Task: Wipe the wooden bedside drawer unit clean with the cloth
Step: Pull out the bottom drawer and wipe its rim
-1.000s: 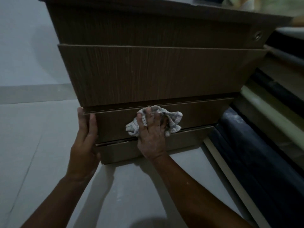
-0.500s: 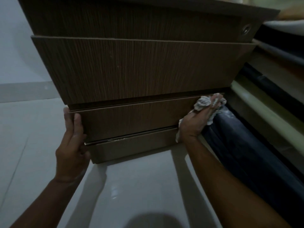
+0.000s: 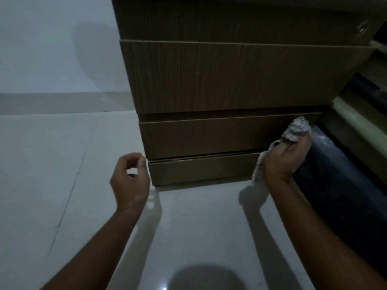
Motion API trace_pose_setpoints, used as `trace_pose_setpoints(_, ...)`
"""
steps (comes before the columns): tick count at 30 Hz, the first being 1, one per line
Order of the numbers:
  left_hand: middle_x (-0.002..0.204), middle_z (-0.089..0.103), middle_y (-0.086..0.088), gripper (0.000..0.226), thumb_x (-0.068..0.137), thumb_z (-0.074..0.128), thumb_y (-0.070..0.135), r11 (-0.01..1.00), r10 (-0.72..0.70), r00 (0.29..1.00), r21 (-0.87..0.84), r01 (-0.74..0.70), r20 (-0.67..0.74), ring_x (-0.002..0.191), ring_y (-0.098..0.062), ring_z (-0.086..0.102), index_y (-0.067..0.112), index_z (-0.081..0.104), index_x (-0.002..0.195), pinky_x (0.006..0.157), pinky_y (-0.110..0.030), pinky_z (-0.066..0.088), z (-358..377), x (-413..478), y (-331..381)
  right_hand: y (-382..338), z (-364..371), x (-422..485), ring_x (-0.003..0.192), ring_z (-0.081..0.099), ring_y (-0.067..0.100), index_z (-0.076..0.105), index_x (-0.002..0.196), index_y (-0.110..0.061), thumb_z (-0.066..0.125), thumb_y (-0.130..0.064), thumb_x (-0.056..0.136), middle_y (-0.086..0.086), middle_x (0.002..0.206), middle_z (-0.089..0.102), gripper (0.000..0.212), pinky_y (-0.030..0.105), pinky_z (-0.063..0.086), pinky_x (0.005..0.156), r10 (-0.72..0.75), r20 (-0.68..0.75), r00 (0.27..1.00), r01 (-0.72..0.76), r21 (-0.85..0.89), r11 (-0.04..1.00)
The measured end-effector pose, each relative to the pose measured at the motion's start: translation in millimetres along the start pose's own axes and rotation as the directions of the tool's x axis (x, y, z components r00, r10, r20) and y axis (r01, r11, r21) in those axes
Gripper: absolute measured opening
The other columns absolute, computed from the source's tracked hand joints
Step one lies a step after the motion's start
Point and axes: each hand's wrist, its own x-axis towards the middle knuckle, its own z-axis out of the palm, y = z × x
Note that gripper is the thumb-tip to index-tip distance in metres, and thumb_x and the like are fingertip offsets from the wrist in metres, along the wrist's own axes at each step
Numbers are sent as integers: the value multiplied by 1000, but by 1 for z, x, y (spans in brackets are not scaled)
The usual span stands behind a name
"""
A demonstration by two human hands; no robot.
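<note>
The wooden bedside drawer unit fills the upper middle of the head view, with a tall upper drawer front, a lower drawer front and a plinth below it. My right hand is shut on a crumpled checked cloth at the lower drawer's right end, and a tail of cloth hangs below the hand. My left hand hovers just off the unit's lower left corner, its fingers loosely curled around nothing, not touching the wood.
A pale tiled floor spreads in front and to the left, below a white wall. A dark bed frame with a pale rail stands close against the unit's right side.
My left hand has let go of the unit's left edge and pulled back with curled fingers. My right hand stays with the cloth at the right end. The view has shifted left.
</note>
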Motion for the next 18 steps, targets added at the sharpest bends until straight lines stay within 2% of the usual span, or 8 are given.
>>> trace_pose_setpoints(1, 94, 67, 2, 11, 94, 67, 11, 998, 8, 998, 65, -12, 59, 90, -21, 67, 19, 67, 101, 66, -21, 53, 1, -5, -4, -7, -1, -12, 137, 39, 19, 39, 144, 11, 38, 7, 93, 26, 147, 44, 50, 0, 22, 110, -12, 50, 999, 11, 16, 1000)
trace_pose_setpoints(3, 102, 67, -2, 10, 93, 68, 11, 976, 45, 979, 199, -85, 196, 96, -23, 64, 11, 70, 103, 78, -34, 55, 5, -14, -11, -16, -2, -35, 139, 41, 19, 40, 145, 6, 39, 8, 94, 22, 148, 45, 51, 14, 28, 117, -21, 157, 987, 20, 6, 1000)
trace_pose_setpoints(5, 111, 66, -6, 19, 92, 70, 12, 950, 69, 953, 271, -153, 294, 106, -24, 62, 8, 69, 111, 90, -35, 52, 7, -21, -16, -20, -1, -53, 138, 43, 23, 41, 144, 4, 41, 11, 93, 21, 146, 45, 52, 31, 32, 119, -11, 240, 971, 14, -12, 1000)
trace_pose_setpoints(6, 115, 64, -8, 25, 92, 70, 14, 945, 64, 947, 285, -159, 315, 110, -25, 60, 9, 68, 117, 95, -36, 50, 7, -23, -16, -21, 0, -60, 136, 45, 25, 42, 143, 5, 42, 13, 93, 22, 145, 45, 51, 34, 33, 119, -1, 266, 964, 6, -19, 1000)
trace_pose_setpoints(8, 125, 60, -10, 37, 93, 69, 17, 939, 40, 948, 312, -143, 315, 119, -25, 55, 10, 61, 128, 100, -39, 49, 7, -25, -16, -24, 0, -73, 133, 46, 27, 43, 142, 4, 43, 14, 91, 23, 143, 44, 52, 24, 33, 117, 17, 311, 950, -8, -28, 1000)
trace_pose_setpoints(11, 135, 54, -14, 44, 92, 71, 20, 904, 47, 945, 389, -178, 322, 126, -29, 50, 8, 59, 133, 102, -42, 48, 6, -22, -16, -29, -1, -88, 132, 46, 26, 43, 142, 5, 44, 14, 92, 22, 142, 44, 52, 5, 26, 111, 45, 369, 929, -38, -26, 999)
trace_pose_setpoints(14, 135, 54, -13, 40, 91, 72, 21, 884, 36, 939, 428, -190, 342, 125, -30, 52, 8, 62, 128, 100, -42, 49, 6, -14, -18, -35, -2, -96, 131, 45, 22, 43, 142, 7, 44, 18, 90, 22, 140, 46, 53, 4, 25, 111, 28, 396, 918, -35, 11, 999)
trace_pose_setpoints(18, 125, 56, -11, 33, 90, 72, 25, 892, 60, 940, 404, -202, 337, 117, -26, 53, 10, 63, 119, 94, -34, 46, 6, -8, -22, -41, 0, -102, 131, 42, 11, 41, 144, 4, 44, 16, 91, 19, 143, 44, 55, 1, 25, 108, 20, 424, 905, -40, 39, 998)
